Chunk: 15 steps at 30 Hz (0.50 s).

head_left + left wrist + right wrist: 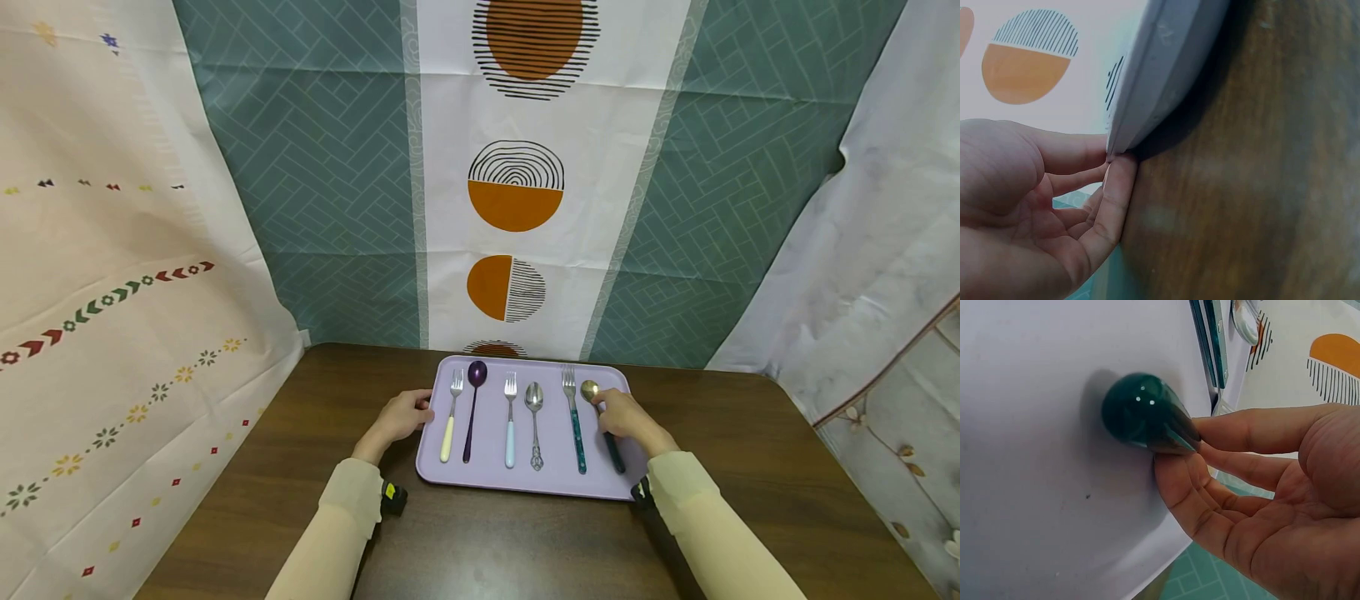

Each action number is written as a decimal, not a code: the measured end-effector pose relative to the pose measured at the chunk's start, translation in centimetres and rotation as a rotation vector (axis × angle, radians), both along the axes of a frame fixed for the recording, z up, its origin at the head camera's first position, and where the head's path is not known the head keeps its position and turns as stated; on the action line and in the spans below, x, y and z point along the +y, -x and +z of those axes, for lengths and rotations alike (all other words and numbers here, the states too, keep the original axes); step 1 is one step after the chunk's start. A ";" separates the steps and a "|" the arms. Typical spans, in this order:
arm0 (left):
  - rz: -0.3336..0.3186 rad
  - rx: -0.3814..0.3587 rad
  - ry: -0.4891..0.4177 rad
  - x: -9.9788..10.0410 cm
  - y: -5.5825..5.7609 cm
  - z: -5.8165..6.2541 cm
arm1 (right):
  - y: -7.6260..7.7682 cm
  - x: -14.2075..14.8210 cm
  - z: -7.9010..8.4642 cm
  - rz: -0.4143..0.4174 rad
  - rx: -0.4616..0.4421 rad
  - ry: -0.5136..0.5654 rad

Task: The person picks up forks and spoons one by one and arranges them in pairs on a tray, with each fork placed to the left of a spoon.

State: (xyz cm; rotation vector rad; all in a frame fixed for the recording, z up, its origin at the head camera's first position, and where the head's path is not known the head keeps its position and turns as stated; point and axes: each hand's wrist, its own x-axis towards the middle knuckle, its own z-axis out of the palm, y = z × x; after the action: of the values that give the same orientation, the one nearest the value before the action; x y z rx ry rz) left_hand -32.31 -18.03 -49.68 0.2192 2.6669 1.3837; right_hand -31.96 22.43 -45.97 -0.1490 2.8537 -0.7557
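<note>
A lilac tray lies on the brown table, holding a row of forks and spoons. My left hand pinches the tray's left rim, thumb above and fingers below, as the left wrist view shows. Over the tray's right side, my right hand pinches a spoon with a gold bowl and dark green handle between thumb and fingers. Just left of that spoon lies a fork with a teal handle. Further left come an ornate silver spoon, a light-blue-handled fork, a purple spoon and a yellow-handled fork.
The wooden table extends around the tray on both sides and toward me. Behind its back edge hangs a green and white patterned cloth. Light patterned cloths hang at the left and right.
</note>
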 end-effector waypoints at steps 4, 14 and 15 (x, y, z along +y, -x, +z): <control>0.000 -0.006 0.001 0.0 0.0 0.0 | -0.1 -0.1 0.0 0.004 0.009 0.000; 0.000 -0.004 0.007 0.0 0.1 0.0 | -0.1 -0.3 0.1 -0.008 -0.003 0.005; -0.001 -0.003 0.006 0.0 0.1 -0.1 | -0.1 -0.4 0.1 -0.013 -0.005 0.008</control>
State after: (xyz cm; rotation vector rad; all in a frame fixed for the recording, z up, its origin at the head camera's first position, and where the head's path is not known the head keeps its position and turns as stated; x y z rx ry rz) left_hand -32.38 -18.08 -49.74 0.2178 2.6684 1.3740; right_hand -31.90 22.07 -45.86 -0.1297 2.8501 -0.7688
